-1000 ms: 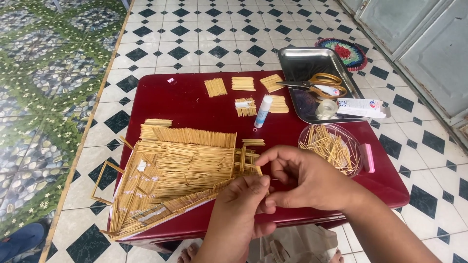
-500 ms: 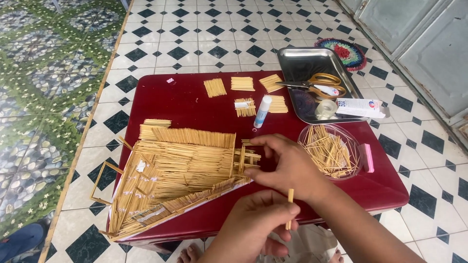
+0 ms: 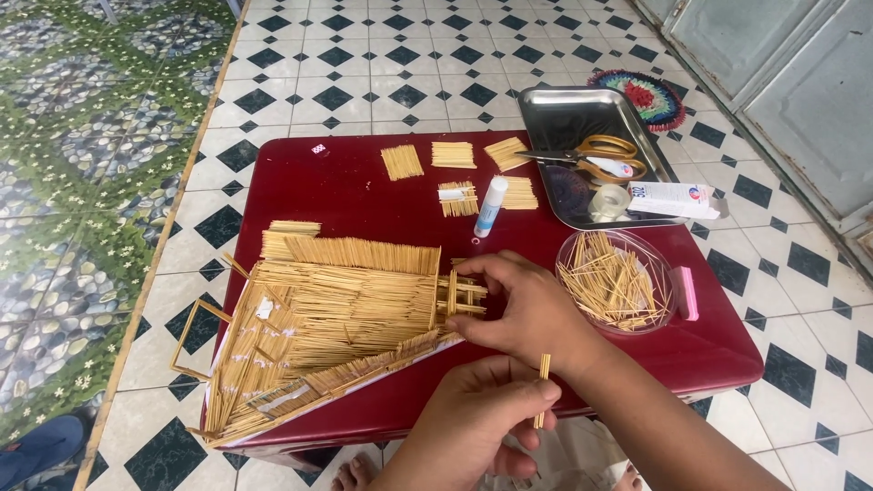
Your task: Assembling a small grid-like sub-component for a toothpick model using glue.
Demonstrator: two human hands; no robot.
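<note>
Model: toothpick house (image 3: 346, 309) lies flat on red table (image 3: 364, 191), at 9 o'clock from both hands; roof panels of glued sticks, small stick frame at its right tip.
Right hand: right hand (image 3: 523, 309) reaches in from 5 o'clock, fingers narrow, pinching the small frame at the model's tip; touching it.
Left hand: left hand (image 3: 473, 427) sits at 6 o'clock of the right hand, near table's front edge; curled shut on a short stick bundle (image 3: 543, 386), held upright between thumb and fingers.
Bowl: clear bowl (image 3: 668, 291) of loose toothpicks at 3 o'clock of right hand, just beside it, not touching.
Glue: white glue tube (image 3: 489, 207) lying at 12 o'clock of right hand, cap toward the model.
Panels: small stick panels (image 3: 452, 155) in a row near table's far edge, 12 o'clock.
Tray: metal tray (image 3: 555, 114) at 1 o'clock, overhanging far right corner; holds yellow scissors (image 3: 596, 156), tape roll (image 3: 607, 202), white box (image 3: 673, 198).
Floor: black-and-white tiles around table.
</note>
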